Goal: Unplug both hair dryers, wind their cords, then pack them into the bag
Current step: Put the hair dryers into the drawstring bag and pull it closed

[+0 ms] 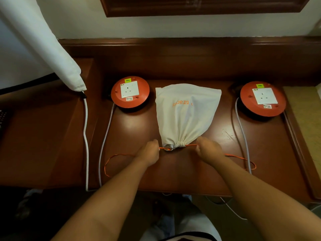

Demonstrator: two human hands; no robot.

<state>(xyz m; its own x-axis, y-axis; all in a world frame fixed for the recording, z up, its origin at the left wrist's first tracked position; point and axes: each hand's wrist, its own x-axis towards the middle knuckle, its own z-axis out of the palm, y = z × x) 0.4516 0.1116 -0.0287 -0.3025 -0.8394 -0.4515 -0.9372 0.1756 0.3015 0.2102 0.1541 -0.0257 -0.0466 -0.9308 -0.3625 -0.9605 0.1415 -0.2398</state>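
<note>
Seen from above, looking down on a glossy dark reddish-brown wooden surface [173, 174]. At centre, lying flat: a cream cotton drawstring bag [186, 113], soft and bulging, mouth gathered tight into fine pleats at the near end, orange stitched lettering across the cloth, upside down and only partly legible. Thin orange drawstring cord [191, 145] stretched taut on both sides of the gathered mouth, loose ends looping away over the wood to left and right. Left hand [149, 153] curled around the cord just left of the mouth; right hand [209, 150] curled around it just right of the mouth, both forearms bare. Hair dryers not visible. Beside the bag on the left, a round red plastic extension reel [130, 93] with a white square socket plate, a yellow-green sticker, and a label reading "5 METERS". A matching red reel [263, 98] on the right, same label. Grey-white cables [104, 145] trailing from both reels toward the near edge. Far left, white folded cloth [52, 49] hanging down.
</note>
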